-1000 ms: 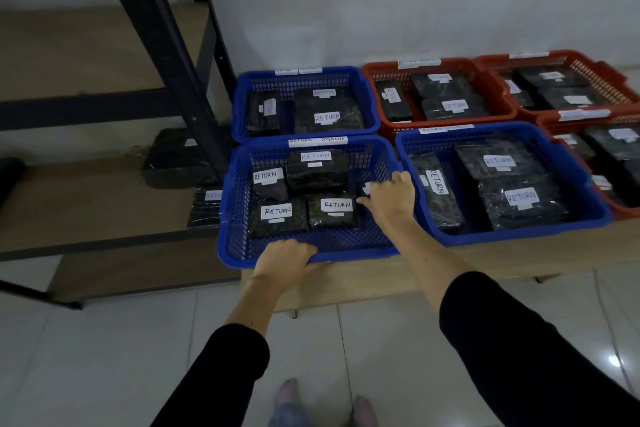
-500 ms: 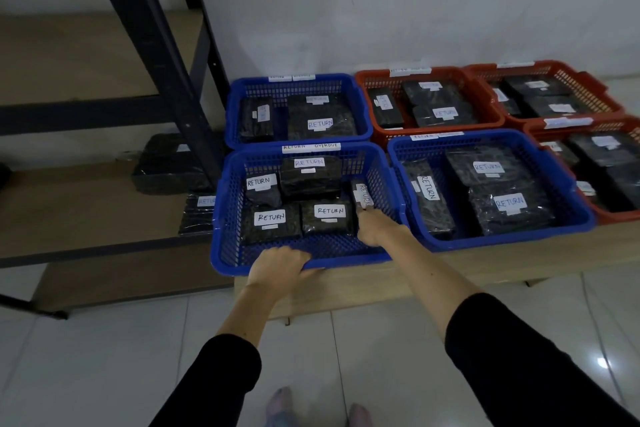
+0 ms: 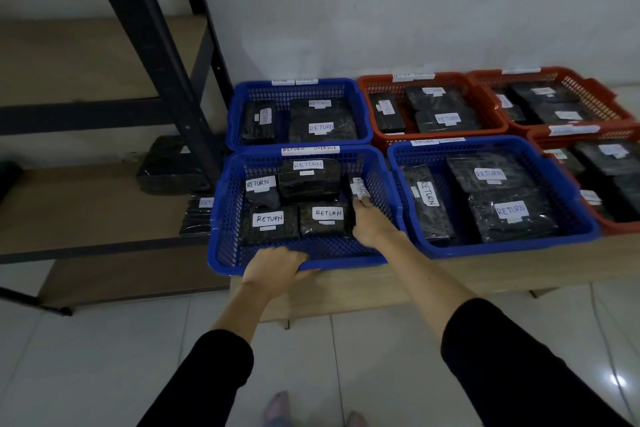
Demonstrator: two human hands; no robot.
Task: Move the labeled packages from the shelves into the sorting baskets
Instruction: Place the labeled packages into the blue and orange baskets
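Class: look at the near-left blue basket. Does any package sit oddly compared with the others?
Yes. The package at the right wall of the basket stands on edge, label sideways, while the others lie flat. The right hand touches it.

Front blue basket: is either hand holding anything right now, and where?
Left hand grips the front blue basket by its near rim. Right hand is on the upright package at its near end; whether that grip is closed cannot be told.

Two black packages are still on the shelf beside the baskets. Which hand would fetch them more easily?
Probably the left hand: it grips the near blue basket rim, nearest the shelf packages. The right hand is inside, busy with an upright package.
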